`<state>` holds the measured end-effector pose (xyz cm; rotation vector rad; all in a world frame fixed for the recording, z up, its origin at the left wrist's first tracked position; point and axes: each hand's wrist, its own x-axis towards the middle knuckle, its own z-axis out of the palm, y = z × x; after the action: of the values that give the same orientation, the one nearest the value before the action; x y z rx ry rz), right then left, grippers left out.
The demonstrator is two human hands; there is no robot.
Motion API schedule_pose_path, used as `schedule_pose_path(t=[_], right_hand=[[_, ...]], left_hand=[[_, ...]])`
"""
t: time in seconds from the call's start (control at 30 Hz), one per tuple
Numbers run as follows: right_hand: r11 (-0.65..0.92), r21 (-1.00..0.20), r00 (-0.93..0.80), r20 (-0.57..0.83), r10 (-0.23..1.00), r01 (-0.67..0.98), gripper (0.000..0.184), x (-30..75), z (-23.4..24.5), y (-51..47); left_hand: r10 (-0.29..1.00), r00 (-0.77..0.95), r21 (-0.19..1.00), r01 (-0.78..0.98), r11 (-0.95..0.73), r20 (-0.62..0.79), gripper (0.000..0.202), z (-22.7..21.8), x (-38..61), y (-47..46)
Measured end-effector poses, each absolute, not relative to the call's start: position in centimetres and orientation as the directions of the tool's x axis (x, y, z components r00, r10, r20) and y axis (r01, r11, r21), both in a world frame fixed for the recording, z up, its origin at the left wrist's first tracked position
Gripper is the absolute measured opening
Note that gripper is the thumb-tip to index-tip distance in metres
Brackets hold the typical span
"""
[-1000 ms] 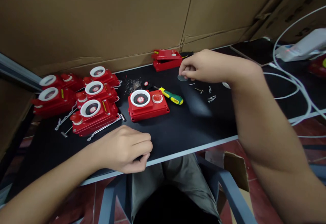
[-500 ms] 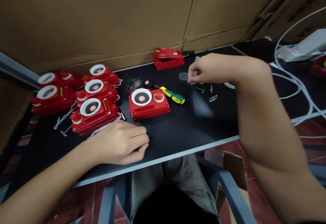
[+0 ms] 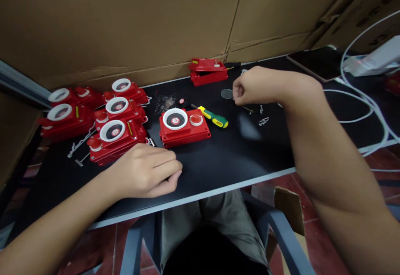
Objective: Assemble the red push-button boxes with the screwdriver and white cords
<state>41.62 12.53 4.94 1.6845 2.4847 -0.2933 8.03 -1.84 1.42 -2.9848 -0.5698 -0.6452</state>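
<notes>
My left hand rests on the black table near its front edge, fingers curled into a loose fist; nothing shows in it. Just beyond it lies a red alarm box with a white ring and a red button. Farther right, my right hand hovers low over the table with its fingertips pressed together, beside a clear round disc. Whatever the fingertips hold is hidden. Several small screws lie just in front of that hand. A green and yellow screwdriver lies between the alarm box and the screws.
Several similar red alarm boxes stand grouped at the left, with cords and small metal hammers. A partly open red box sits against the cardboard wall. Crumbs lie behind the near box. White cables loop at the right.
My right hand has shifted slightly across the table, and its fingertips look more tucked in. My left hand has barely moved. The view has shifted a little.
</notes>
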Motion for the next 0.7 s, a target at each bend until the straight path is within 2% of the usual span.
schedule_pose_path(t=[0.07, 0.2, 0.3, 0.33, 0.37, 0.43, 0.53, 0.6, 0.7], right_hand=[[0.397, -0.177, -0.423, -0.138, 0.896, 0.9, 0.01, 41.3, 5.5, 11.9], [0.506, -0.461, -0.607, -0.093, 0.789, 0.729, 0.004, 40.4, 6.6, 10.1], [0.557, -0.615, -0.734, -0.051, 0.678, 0.558, 0.017, 39.7, 7.1, 9.0], [0.569, -0.646, -0.763, -0.031, 0.646, 0.509, 0.02, 39.5, 7.1, 8.8], [0.58, -0.666, -0.786, -0.014, 0.618, 0.468, 0.022, 39.3, 7.0, 8.7], [0.604, -0.685, -0.819, 0.018, 0.573, 0.407, 0.022, 39.0, 6.8, 8.5], [0.636, -0.68, -0.842, 0.051, 0.537, 0.364, 0.02, 38.7, 6.5, 8.4], [0.657, -0.663, -0.853, 0.054, 0.52, 0.359, 0.019, 38.6, 6.4, 8.3], [0.69, -0.623, -0.864, 0.042, 0.501, 0.37, 0.018, 38.5, 6.2, 8.3]], left_hand=[[0.381, 0.771, 0.053, 0.414, -0.909, 0.51, 0.019, 1.9, 7.6, -1.9], [0.481, 0.581, 0.022, 0.623, -0.782, 0.656, 0.029, 2.9, 6.7, -1.6], [0.556, 0.468, 0.02, 0.753, -0.658, 0.687, 0.042, 2.9, 6.3, -0.7], [0.542, 0.454, 0.016, 0.756, -0.654, 0.707, 0.044, 2.7, 6.3, -0.4], [0.499, 0.443, -0.001, 0.748, -0.663, 0.745, 0.043, 2.4, 6.3, -0.1], [0.525, 0.453, 0.011, 0.75, -0.662, 0.72, 0.047, 1.8, 6.4, 0.2], [0.635, 0.444, 0.183, 0.711, -0.679, 0.632, 0.056, 1.1, 6.6, 0.3], [0.656, 0.459, 0.282, 0.646, -0.71, 0.599, 0.063, 0.8, 6.8, 0.2], [0.633, 0.494, 0.286, 0.606, -0.742, 0.596, 0.071, 0.6, 6.8, 0.1]])
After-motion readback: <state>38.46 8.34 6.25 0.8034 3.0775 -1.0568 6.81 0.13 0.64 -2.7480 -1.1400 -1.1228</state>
